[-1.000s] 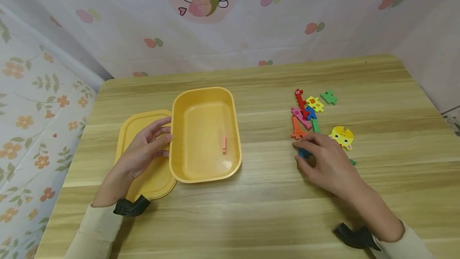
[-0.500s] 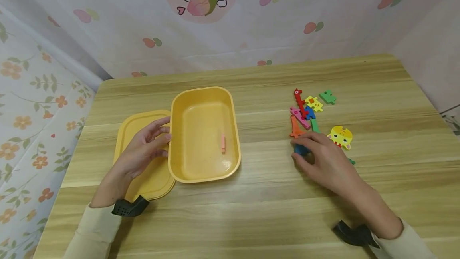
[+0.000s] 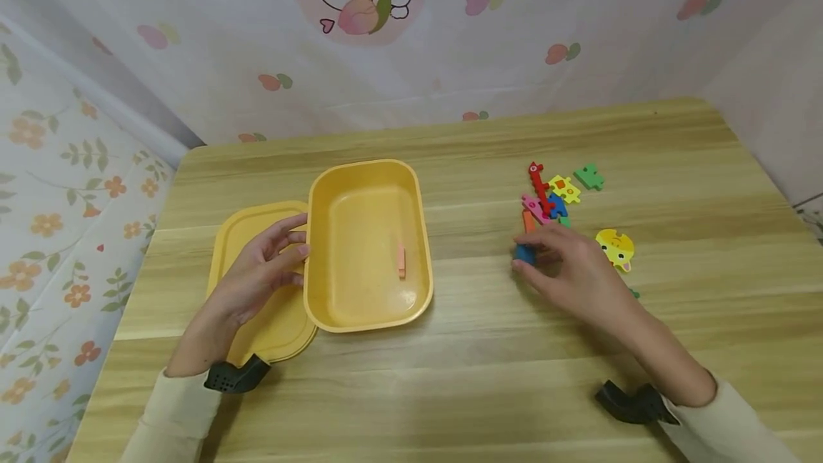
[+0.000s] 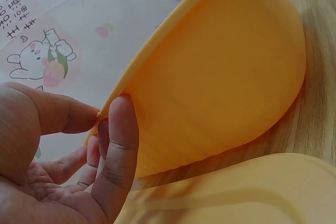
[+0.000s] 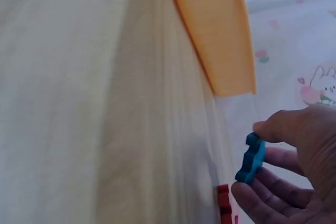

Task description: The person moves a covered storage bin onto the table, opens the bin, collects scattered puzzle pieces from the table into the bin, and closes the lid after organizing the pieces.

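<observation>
Lifted since the earlier frame: blue puzzle piece [image 3: 524,254], now clear of the desk [image 3: 489,349] and carried slightly left of the pile. Right hand [image 3: 572,270]: grip pinched on the piece, thumb above and fingers below, piece held on edge. Yellow tub [image 3: 368,245]: open, to the left of that grip, long axis running near to far, one pink piece [image 3: 401,261] inside. Left hand [image 3: 257,274]: fingers loosely extended against the tub's left rim, resting over the lid [image 3: 257,234]. Remaining pieces [image 3: 553,198]: just far of the right hand.
</observation>
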### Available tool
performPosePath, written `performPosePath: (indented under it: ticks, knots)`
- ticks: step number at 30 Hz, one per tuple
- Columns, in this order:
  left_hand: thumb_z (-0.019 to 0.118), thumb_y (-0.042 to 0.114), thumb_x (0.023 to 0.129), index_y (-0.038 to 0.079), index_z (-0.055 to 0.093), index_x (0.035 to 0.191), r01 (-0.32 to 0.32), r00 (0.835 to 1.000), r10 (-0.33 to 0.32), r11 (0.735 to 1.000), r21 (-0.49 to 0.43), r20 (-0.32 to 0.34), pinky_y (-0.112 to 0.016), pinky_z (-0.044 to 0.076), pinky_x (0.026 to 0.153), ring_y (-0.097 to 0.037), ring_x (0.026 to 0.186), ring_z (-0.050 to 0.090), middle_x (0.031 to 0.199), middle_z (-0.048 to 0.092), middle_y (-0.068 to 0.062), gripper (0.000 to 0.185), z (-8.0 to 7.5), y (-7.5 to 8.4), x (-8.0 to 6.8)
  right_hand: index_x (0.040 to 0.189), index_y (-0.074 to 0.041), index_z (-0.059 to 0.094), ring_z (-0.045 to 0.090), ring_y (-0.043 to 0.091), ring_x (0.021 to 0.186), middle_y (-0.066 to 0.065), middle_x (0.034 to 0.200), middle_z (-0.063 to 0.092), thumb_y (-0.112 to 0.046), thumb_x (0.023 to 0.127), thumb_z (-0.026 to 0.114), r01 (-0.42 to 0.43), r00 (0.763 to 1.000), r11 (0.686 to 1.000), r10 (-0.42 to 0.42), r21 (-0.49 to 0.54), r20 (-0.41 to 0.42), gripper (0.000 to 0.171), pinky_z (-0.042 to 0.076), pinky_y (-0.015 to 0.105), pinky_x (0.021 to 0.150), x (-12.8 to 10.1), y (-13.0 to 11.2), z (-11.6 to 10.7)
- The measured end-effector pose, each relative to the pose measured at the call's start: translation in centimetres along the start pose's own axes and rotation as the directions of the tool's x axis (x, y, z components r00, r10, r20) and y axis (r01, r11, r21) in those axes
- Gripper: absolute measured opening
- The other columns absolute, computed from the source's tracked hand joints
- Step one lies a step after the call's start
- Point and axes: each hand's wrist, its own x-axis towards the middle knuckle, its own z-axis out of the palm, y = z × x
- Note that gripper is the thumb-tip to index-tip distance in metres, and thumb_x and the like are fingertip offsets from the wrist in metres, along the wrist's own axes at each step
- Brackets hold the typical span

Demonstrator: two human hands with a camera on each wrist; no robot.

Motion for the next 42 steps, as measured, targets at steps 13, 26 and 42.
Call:
performPosePath:
  ticks: [13,26,42]
  knots:
    - [0.056,0.009,0.109,0.003,0.028,0.163,-0.007,1.000,0.007,1.000,-0.023,0.001,-0.025,0.064,0.072,-0.006,0.094,0.068,0.120,0.061,0.002,0.061,0.1,-0.3,-0.4,0.121,-0.007,0.075,0.068,0.001,0.108,0.005,0.117,0.076,-0.026,0.097,0.080,-0.190,0.982,0.940,0.176,0.284,0.076,0.031,0.058,0.009,0.087,3.5,-0.9,0.5]
    - [0.056,0.009,0.109,0.000,0.027,0.163,-0.004,1.000,0.004,0.999,-0.038,0.002,-0.025,0.064,0.072,-0.006,0.093,0.068,0.121,0.060,0.002,0.062,1.1,-1.5,-0.6,0.128,-0.006,0.071,0.068,0.015,0.111,0.006,0.124,0.072,-0.031,0.100,0.076,-0.271,0.961,0.871,0.221,0.409,0.166,0.038,0.062,0.019,0.088,5.6,-2.6,1.4]
    - [0.057,0.011,0.109,0.001,0.027,0.164,0.008,1.000,-0.007,1.000,0.009,-0.018,-0.025,0.064,0.073,-0.006,0.094,0.068,0.121,0.060,0.002,0.063,0.5,-0.4,-0.2,0.135,-0.006,0.066,0.073,0.020,0.110,0.015,0.134,0.065,-0.033,0.103,0.070,-0.320,0.947,0.723,0.264,0.612,0.183,0.042,0.063,0.040,0.101,8.3,-4.0,2.3]
